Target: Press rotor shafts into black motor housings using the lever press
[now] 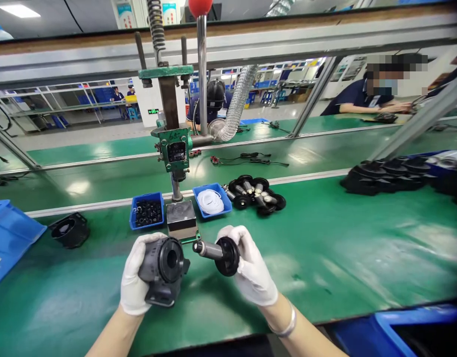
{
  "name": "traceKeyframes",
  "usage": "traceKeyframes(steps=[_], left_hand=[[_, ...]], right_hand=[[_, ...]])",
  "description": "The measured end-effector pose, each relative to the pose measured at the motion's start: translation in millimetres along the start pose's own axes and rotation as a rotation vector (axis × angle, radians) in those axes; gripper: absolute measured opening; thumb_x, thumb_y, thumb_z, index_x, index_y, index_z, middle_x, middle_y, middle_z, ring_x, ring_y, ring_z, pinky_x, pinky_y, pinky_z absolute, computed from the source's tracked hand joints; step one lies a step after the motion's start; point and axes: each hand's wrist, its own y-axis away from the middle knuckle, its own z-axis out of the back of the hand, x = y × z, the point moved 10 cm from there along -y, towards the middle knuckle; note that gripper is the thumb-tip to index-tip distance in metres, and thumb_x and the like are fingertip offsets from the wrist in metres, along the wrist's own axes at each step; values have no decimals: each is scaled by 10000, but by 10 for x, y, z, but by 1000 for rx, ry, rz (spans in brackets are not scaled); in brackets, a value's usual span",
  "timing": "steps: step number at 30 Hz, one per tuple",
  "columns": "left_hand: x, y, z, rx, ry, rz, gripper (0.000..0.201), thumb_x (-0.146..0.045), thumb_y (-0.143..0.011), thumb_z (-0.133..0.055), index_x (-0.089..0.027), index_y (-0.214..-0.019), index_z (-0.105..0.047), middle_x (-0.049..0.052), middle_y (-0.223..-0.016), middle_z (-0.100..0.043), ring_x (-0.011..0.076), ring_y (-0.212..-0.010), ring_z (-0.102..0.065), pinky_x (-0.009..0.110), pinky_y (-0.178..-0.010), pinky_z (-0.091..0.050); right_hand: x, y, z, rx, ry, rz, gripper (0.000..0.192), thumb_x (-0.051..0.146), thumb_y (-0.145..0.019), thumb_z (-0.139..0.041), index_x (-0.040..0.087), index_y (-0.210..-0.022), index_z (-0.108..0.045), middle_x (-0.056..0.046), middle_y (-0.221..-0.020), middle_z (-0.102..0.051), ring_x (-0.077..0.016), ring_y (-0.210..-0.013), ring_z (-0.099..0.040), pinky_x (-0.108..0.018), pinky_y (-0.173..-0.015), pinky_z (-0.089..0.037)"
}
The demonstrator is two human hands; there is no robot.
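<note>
White gloves cover both hands. My left hand (134, 277) is wrapped around a black plastic motor housing (159, 263), its round opening turned towards the right. In my right hand (253, 270) is a rotor (217, 253), a grey cylinder on a shaft with a black disc at its base; the fingers grip the disc from behind. The shaft end points left at the housing, with a gap between the two parts. Just beyond the hands stands a green hand press (175, 144) over a metal block (181, 218).
Blue trays of small black parts (148, 212) and white tubing (212, 201) flank the press. Several more rotors (256, 191) lie behind my right hand. Another housing (69, 230) and a blue bin (12, 238) are at left; black parts (384, 173) are stacked right. Co-workers sit across.
</note>
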Motion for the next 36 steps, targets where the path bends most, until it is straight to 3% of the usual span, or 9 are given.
traceKeyframes(steps=[3,5,8,13,18,22,36], left_hand=[[121,32,-77,59,205,62,266,-426,-935,-492,-210,-1004,-631,50,-1094,-681,250,-1033,-658,384,-951,-530],[107,43,-83,90,206,28,260,-406,-930,-512,-193,-1008,-639,62,-1095,-670,238,-1027,-652,363,-952,-518],[-13,62,-114,152,122,-65,236,-378,-921,-536,-182,-1005,-638,78,-1099,-654,247,-1041,-637,376,-965,-497],[-315,180,-331,338,-98,-280,192,-352,-913,-560,-207,-1022,-625,90,-1107,-626,283,-1045,-627,446,-940,-495],[-393,392,-571,541,-283,-433,223,-306,-893,-596,-242,-1107,-603,104,-1172,-587,300,-1094,-598,468,-906,-509],[-399,417,-555,523,-316,-469,218,-293,-903,-566,-249,-1115,-589,108,-1180,-570,305,-1091,-596,484,-887,-514],[-565,384,-634,446,-258,-483,172,-279,-890,-582,-245,-1056,-610,91,-1121,-601,287,-1050,-622,443,-859,-528]], right_hand=[[-57,105,-49,34,78,9,484,592,-759,-700,236,-838,-381,-1,-848,-436,-164,-738,-410,-279,-663,-363],[-82,165,-103,72,132,19,428,533,-798,-675,237,-835,-368,-1,-847,-422,-160,-728,-399,-274,-651,-358],[-80,221,-151,95,181,35,337,369,-791,-649,240,-834,-342,-5,-847,-401,-162,-721,-395,-274,-631,-368],[5,267,-241,117,347,89,320,96,-614,-527,240,-814,-323,-4,-833,-380,-164,-721,-388,-282,-624,-370],[109,306,-442,157,529,169,382,72,-508,-468,238,-828,-343,2,-839,-397,-168,-732,-415,-301,-646,-362],[205,312,-509,132,570,213,380,85,-515,-459,238,-843,-342,1,-845,-394,-164,-721,-418,-302,-638,-368],[460,311,-626,232,743,358,453,73,-479,-462,241,-873,-314,-23,-891,-345,-173,-720,-403,-314,-631,-404]])
